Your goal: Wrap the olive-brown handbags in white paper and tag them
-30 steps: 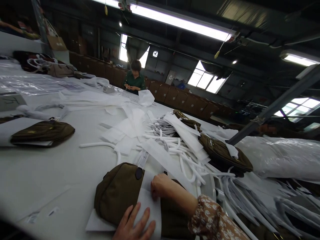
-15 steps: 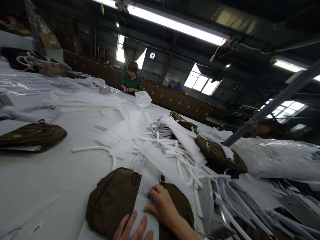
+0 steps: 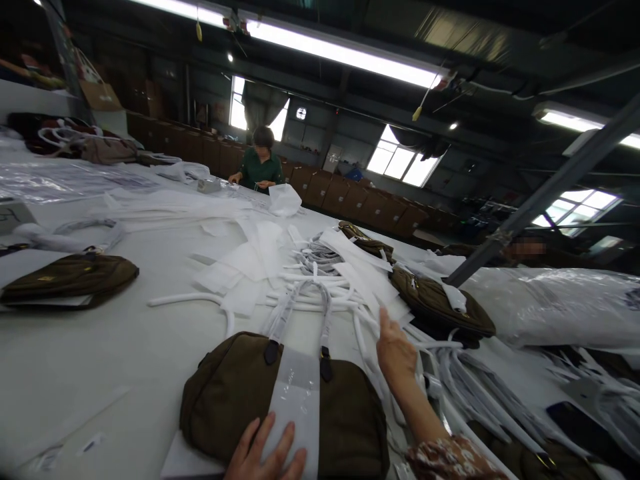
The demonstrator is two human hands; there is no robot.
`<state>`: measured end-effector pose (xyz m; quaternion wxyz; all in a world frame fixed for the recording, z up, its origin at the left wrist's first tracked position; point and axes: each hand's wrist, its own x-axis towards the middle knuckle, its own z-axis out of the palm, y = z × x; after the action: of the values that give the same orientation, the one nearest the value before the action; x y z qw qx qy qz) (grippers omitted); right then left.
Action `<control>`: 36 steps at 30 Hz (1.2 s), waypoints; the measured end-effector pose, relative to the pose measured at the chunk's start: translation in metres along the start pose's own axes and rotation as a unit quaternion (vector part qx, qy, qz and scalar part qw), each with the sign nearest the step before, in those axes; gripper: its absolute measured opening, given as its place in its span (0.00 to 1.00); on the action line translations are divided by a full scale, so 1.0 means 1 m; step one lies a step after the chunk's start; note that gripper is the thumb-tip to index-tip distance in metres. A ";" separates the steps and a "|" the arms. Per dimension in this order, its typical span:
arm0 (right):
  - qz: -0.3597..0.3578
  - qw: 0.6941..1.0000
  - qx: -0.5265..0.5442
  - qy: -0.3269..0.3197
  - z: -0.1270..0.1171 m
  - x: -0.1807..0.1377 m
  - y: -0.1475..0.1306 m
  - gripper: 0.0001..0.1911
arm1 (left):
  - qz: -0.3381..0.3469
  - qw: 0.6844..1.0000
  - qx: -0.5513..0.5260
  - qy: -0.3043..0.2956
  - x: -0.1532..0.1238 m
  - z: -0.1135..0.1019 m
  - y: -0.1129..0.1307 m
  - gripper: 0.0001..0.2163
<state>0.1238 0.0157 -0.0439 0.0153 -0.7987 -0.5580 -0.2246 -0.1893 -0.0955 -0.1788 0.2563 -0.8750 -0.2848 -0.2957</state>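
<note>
An olive-brown handbag (image 3: 227, 393) lies in front of me, its wrapped handles (image 3: 326, 313) standing up on the far side. Down its middle runs a white foam sheet (image 3: 294, 390). My left hand (image 3: 267, 450) rests on this sheet with fingers spread. To the right of the bag, my right hand (image 3: 397, 353) is raised with the index finger stretched out and the other fingers partly bent; nothing shows in it. Its fingertip is close to a stack of white foam strips (image 3: 370, 283) lying over white tubes (image 3: 367, 343).
More olive bags lie at right (image 3: 440, 300) and left (image 3: 70, 279). Wrapped handles (image 3: 475, 380) heap at the right, near a dark phone-like slab (image 3: 575, 420). A grey slanted post (image 3: 545, 200) rises at right. A person in green (image 3: 261, 163) stands across the table.
My right hand has left the sheet on the bag and moved right. The loose strip that lay across the handles now appears among the strips farther off. My left hand stays on the bag.
</note>
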 end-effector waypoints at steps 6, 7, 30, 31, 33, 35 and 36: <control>-0.044 0.988 -0.027 -0.147 0.036 -0.035 0.026 0.24 | -0.049 0.987 -0.102 -0.116 0.004 -0.021 0.003 0.32; -0.056 0.982 -0.015 -0.179 0.041 -0.038 0.025 0.21 | -0.055 0.983 -0.112 -0.134 0.003 -0.023 0.004 0.33; -0.004 0.935 0.355 0.022 0.080 -0.205 -0.014 0.36 | -0.142 0.909 -0.242 -0.309 0.048 -0.009 -0.044 0.33; -0.006 0.930 0.368 0.012 0.085 -0.208 -0.011 0.35 | -0.150 0.908 -0.250 -0.301 0.048 -0.010 -0.042 0.32; -0.011 0.921 0.389 -0.007 0.095 -0.211 -0.005 0.34 | -0.166 0.910 -0.264 -0.274 0.048 -0.014 -0.042 0.29; -0.024 0.912 0.408 -0.014 0.102 -0.210 0.000 0.33 | -0.195 0.918 -0.269 -0.217 0.046 -0.021 -0.048 0.23; -0.022 0.910 0.415 -0.011 0.105 -0.209 0.001 0.33 | -0.223 0.924 -0.260 -0.172 0.042 -0.025 -0.054 0.21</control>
<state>0.1028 -0.1404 -0.2165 0.3346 -0.7104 -0.6182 0.0355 -0.2061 -0.0581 -0.1183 -0.1057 -0.8624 -0.4251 -0.2538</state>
